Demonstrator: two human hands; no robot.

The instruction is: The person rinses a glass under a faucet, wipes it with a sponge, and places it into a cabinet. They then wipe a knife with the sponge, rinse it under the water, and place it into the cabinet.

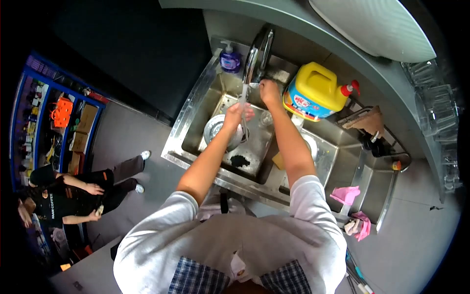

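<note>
Water runs from the chrome tap [251,63] in a thin stream [243,98] into the left sink basin [259,154]. My left hand [237,115] is in that stream, fingers partly spread, holding nothing I can see. Beside the tap's base, my right hand [269,92] is closed at the tap handle [255,85], its fingertips partly hidden. Below my left hand, a round metal bowl [213,128] lies in the basin, partly covered by my forearm. A clear glass [266,118] stands between my arms, and a dark scrap [240,161] lies on the basin floor.
A purple soap bottle [230,60] stands left of the tap. A large yellow detergent jug [316,93] stands to the right. Pink cloths [345,195] hang over the right basins. Overhead runs a shelf [293,24] with glasses. A person [73,196] stands at far left.
</note>
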